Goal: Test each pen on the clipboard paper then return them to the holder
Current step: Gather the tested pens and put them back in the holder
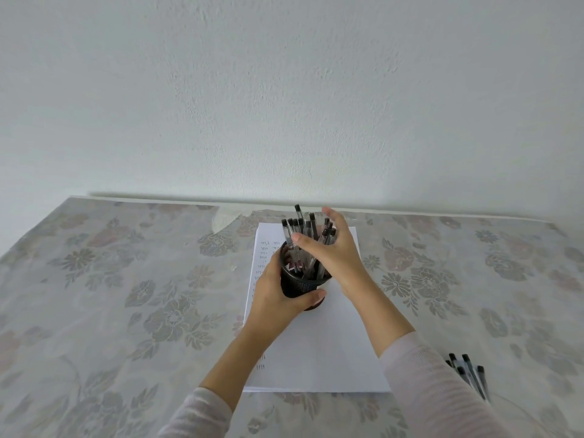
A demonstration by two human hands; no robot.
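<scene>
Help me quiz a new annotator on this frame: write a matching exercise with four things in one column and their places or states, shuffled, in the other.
Things
1. pen holder
2. loose pens
3. paper
4. right hand

Places or states
A. flat on the tablecloth, small writing down its left edge
B. spread over the pens standing in the holder
C. gripped by the left hand
D. lying on the tablecloth at the lower right

Pairs: 1-C, 2-D, 3-A, 4-B
</scene>
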